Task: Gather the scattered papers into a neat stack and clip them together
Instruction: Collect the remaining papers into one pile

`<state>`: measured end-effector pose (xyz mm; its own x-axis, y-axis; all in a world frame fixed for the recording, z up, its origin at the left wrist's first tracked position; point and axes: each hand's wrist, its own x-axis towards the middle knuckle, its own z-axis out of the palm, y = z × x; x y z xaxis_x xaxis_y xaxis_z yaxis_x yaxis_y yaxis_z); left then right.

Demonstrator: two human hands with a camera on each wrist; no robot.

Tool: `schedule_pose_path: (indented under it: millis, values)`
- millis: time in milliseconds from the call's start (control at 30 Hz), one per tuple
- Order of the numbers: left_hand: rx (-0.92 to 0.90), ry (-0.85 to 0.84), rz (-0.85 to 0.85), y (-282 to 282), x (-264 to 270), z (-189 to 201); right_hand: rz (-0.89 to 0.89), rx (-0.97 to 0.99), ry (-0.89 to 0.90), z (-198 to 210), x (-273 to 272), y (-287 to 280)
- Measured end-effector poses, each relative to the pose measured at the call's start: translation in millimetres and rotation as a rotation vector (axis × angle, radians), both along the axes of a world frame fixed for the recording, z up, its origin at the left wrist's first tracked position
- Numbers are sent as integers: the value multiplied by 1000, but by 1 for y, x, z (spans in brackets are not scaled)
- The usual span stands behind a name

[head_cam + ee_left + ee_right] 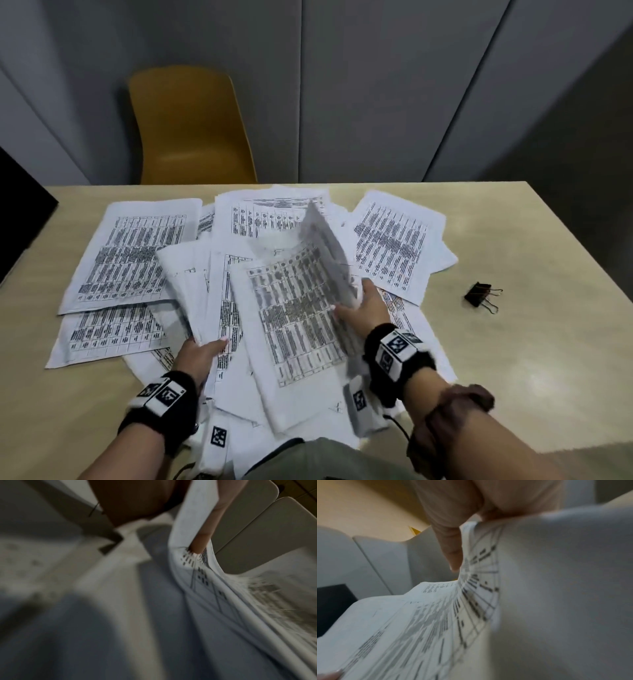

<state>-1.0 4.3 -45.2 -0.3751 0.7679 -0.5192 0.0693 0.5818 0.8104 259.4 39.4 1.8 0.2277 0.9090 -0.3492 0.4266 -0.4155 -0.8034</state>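
Observation:
White printed papers (130, 253) lie fanned over the beige table (534, 346). Near the front edge both hands hold a loose bundle of sheets (294, 308) lifted off the pile. My left hand (200, 353) grips its left side, thumb on top; in the left wrist view a finger (200, 543) presses between sheets (193, 524). My right hand (363, 305) pinches its right edge, where a sheet curls upward; the right wrist view shows the thumb (452, 550) on the printed page (477, 588). A black binder clip (479, 295) lies alone to the right.
A yellow chair (191, 130) stands behind the table's far edge. A dark object (20, 209) sits at the far left. Grey wall panels close the back. Bare tabletop spreads around the clip on the right.

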Motion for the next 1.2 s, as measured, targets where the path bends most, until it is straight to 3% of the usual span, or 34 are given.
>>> schedule_pose_path:
  millis: [100,267,333,400,467,533,633,767,1067,1200]
  values:
    - [17,-28,5,0,1,-1,-22,-54,-44,-8,-2,-1]
    - [-7,-63,-34,-1,-2,-5,231,-81,-173,-18,-16,4]
    - [-14,-66,-14,1,-14,-31,248,-62,-139,-21,-18,6]
    - [-34,-83,-7,4,-23,-50,123,-33,-28,-22,-8,8]
    - [-5,-123,40,2,-9,-22,-92,5,6,-25,14,15]
    - [-14,-158,57,1,-4,-10,-268,-1,-123,-28,45,28]
    - [-20,-211,106,1,-6,-8,-454,-160,-214,-27,89,47]
    - [25,-200,110,-3,0,8,-460,-249,-275,-25,116,59]
    - [5,-231,147,1,-4,-2,-472,-127,-187,-32,109,72]
    - [8,-259,146,1,-7,-6,-295,-138,-261,-32,122,48]
